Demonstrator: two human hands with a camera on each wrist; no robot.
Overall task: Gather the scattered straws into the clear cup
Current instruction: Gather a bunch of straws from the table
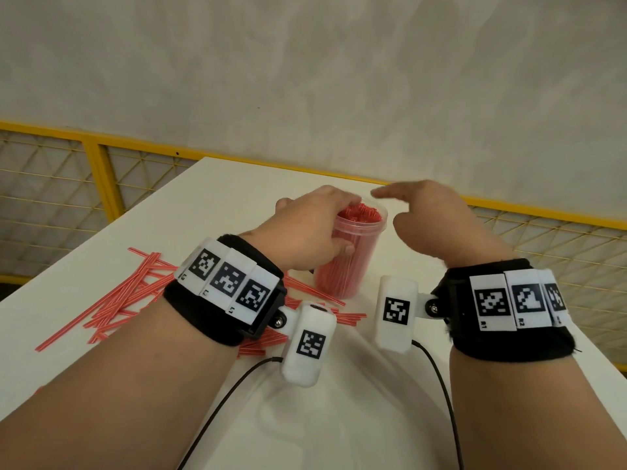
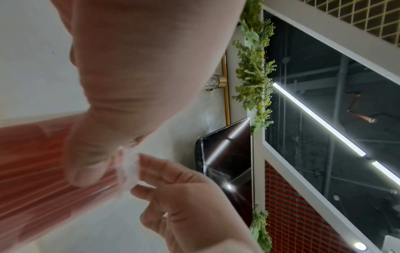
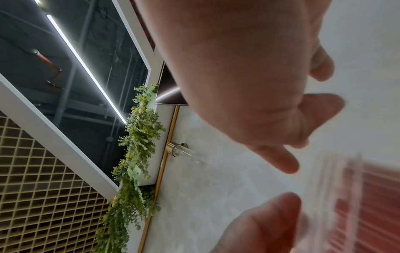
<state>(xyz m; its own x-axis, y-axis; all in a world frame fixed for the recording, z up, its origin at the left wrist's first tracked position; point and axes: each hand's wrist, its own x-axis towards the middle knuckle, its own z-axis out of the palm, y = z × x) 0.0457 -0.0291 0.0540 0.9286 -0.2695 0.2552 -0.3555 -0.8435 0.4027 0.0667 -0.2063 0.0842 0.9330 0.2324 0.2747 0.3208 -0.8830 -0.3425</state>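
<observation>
A clear cup (image 1: pixel 353 266) packed with upright red straws (image 1: pixel 359 215) stands mid-table. My left hand (image 1: pixel 334 225) grips it just under the rim, thumb on the near side and fingers over the far edge. In the left wrist view the thumb (image 2: pixel 86 164) presses the blurred cup (image 2: pixel 32 171). My right hand (image 1: pixel 397 206) hovers open just right of the rim, fingers stretched toward it and holding nothing. The right wrist view shows the right hand (image 3: pixel 279 184) spread, with the cup (image 3: pixel 368 202) beside it. Several loose red-and-white straws (image 1: pixel 129 293) lie scattered on the table to the left, partly hidden under my left wrist.
The white table (image 1: pixel 237 184) ends close behind the cup, in front of a yellow mesh fence (image 1: pixel 98 174). More loose straws (image 1: pixel 346 317) lie just in front of the cup. Black cables (image 1: pixel 217 412) run from both wrist cameras toward me.
</observation>
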